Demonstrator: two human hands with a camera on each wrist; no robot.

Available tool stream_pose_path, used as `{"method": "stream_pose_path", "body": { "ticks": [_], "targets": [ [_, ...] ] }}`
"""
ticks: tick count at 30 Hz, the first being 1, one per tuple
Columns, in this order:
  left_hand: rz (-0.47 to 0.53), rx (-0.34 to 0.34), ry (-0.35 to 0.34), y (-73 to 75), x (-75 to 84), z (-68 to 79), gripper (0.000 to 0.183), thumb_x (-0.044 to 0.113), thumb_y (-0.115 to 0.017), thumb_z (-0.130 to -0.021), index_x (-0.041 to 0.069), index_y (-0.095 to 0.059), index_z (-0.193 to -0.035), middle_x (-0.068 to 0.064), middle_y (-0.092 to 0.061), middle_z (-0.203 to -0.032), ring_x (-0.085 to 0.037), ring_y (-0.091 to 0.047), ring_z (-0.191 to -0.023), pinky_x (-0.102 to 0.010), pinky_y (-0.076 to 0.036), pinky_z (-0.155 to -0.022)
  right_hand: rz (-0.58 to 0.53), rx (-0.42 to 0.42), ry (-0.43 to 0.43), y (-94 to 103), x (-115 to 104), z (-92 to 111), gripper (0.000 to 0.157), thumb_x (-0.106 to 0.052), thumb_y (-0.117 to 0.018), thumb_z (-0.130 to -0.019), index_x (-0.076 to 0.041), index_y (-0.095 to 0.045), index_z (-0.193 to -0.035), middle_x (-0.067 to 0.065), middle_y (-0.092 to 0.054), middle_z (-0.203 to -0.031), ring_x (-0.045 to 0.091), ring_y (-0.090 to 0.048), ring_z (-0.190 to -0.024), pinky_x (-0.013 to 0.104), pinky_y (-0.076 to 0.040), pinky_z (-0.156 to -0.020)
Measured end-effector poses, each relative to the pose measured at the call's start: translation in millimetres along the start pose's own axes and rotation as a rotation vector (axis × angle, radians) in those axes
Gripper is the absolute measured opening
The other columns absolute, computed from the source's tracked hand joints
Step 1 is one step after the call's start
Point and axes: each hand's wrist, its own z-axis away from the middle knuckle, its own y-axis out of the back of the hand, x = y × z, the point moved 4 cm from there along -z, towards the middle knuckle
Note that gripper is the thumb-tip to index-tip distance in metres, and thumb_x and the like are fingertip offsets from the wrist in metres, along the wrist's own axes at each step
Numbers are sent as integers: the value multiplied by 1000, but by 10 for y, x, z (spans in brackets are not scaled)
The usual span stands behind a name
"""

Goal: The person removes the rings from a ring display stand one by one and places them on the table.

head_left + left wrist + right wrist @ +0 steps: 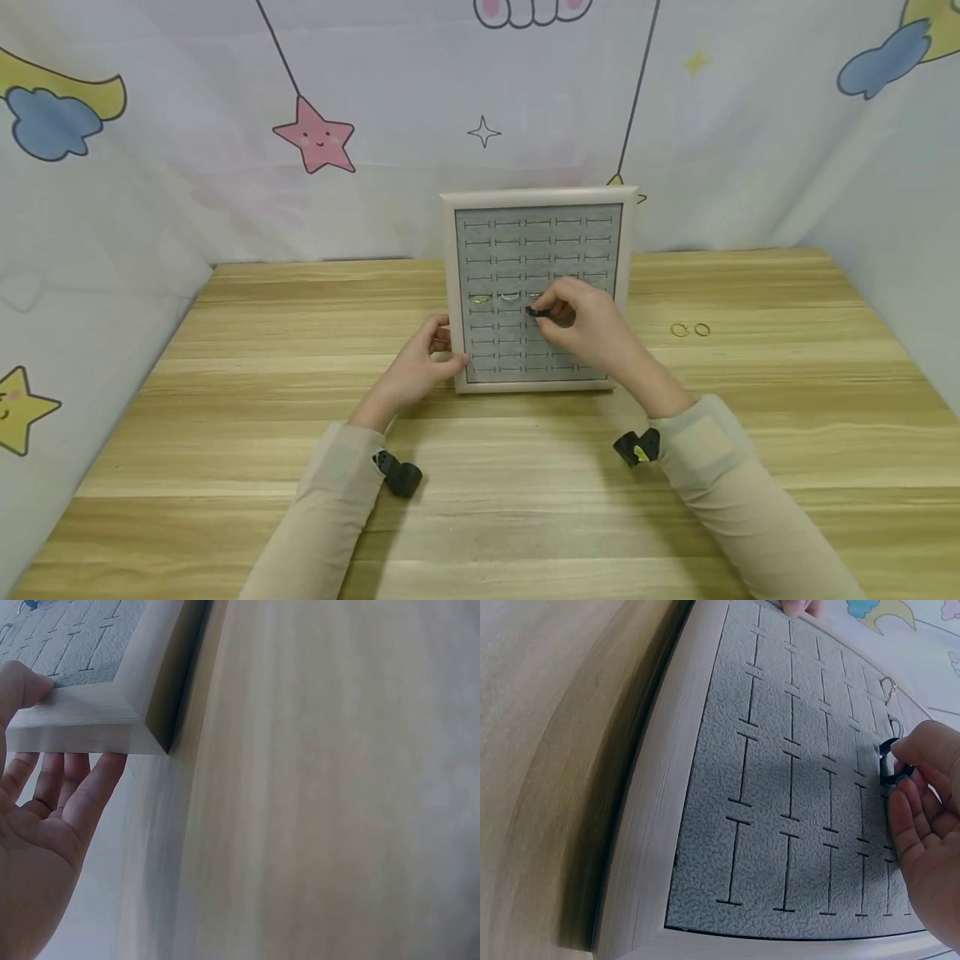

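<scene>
A framed ring display board (497, 342) with a grey slotted pad stands upright on the table. My left hand (417, 367) grips its left edge low down, thumb on the front and fingers at the side and back; the left wrist view shows this hold on the pale frame (90, 705). With thumb and fingertips, my right hand (592, 325) pinches a black ring (885, 761) against the pad near its middle. In the same row sit a gold ring (481, 299) and a silver ring (510, 297). The right hand hides part of the pad.
Two gold rings, one at the left (679, 329) and one at the right (702, 329), lie on the wooden table (300, 333) right of the board. A printed curtain (390, 192) hangs behind the table's far edge.
</scene>
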Motion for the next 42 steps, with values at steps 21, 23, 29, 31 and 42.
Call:
{"method": "stream_pose_path", "body": {
  "ticks": [21,23,29,31,42],
  "targets": [
    [-14,1,-3,-6,-7,-13,53,11,-62,-89,8,-38,-136,-14,-50,-118,-29,-51,-116,-35,-43,-92,-380,82,-148,269,188,63,17,-8,-64,-90,3,-64,-104,-6,-64,-91,2,-59,-76,15,-49,-68],
    [-11,1,-4,-8,-4,-16,53,11,-62,-89,8,-38,-136,-15,-50,-118,-29,-51,-116,-35,-44,-92,-410,126,-137,329,202,84,18,-8,-64,-90,3,-63,-103,-13,-64,-88,1,-59,-76,15,-49,-68],
    [-16,2,-1,-5,0,-5,54,11,-62,-89,7,-37,-137,-15,-49,-120,-29,-51,-116,-36,-44,-93,-462,307,-138,553,307,155,7,-11,-64,-90,-16,-64,-96,-18,-62,-87,0,-58,-80,11,-47,-72],
    [-19,2,-1,-4,1,-2,55,11,-62,-89,7,-37,-138,-15,-49,-120,-30,-51,-116,-36,-44,-93,-470,379,-161,628,372,176,11,-13,-64,-90,-23,-63,-94,-17,-61,-88,1,-57,-81,10,-47,-72],
    [-20,5,-7,-8,-2,2,54,11,-61,-90,6,-36,-138,-16,-50,-120,-30,-51,-117,-36,-45,-94,-326,509,-386,831,870,321,7,-20,-62,-92,-16,-64,-97,-20,-57,-84,-5,-56,-76,7,-46,-69]
  ]
}}
